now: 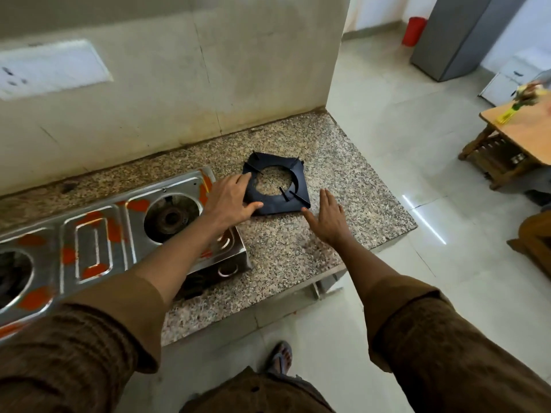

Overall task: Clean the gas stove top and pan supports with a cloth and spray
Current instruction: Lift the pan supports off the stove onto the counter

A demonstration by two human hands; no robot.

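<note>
Speckled granite forms the counter [298,248], its grain grey, tan and black, set against a stained, scuffed cream wall [208,84] and ending at a glossy pale tile floor [387,144]. On its left side sits a stainless steel stove [98,242] with pressed rectangular ribs and orange blotches; its near burner [171,217] lies bare in a round well, dark and grimy, while the far-left burner is cut off by the frame edge. Just right of the stove, flat on the granite, lies a black pan support [277,186]: a thin square plate with a round hole and slim upright prongs. The left hand [231,201] rests on its left edge, fingers spread, thumb on the near rim, not clenched around it. The right hand [328,217] is open and flat, empty, thumb tip at the support's near right corner. Brown ribbed sleeves cover both forearms. A white wall panel [50,68] at upper left is blurred; its dark marks cannot be read. A wooden table [518,129] at far right is partly cut off, the things on it smeared
</note>
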